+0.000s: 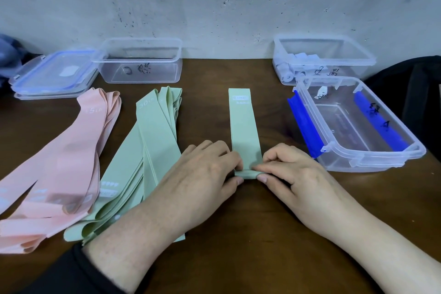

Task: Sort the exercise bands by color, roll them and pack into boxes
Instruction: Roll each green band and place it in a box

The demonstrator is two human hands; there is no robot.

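Head view: the markings on the boxes are too scrawled to read, and the pink pile [55,162] runs off the left edge. A pale green band [243,126] lies flat mid-table, its near end folded over, pinched by left hand [205,174] and right hand [291,172].

1. A dark brown wooden table [262,234] stands against a pale wall.
2. A pile of pink bands [59,162] lies at the left, just beside a pile of green bands [143,150].
3. A single green band [243,126] lies flat in the middle, its near end folded over.
4. At the back left lie stacked lids [52,74] and an open clear box [140,62].
5. At the right sit a box of rolled pale bands [319,59] and a blue-taped box [358,124].
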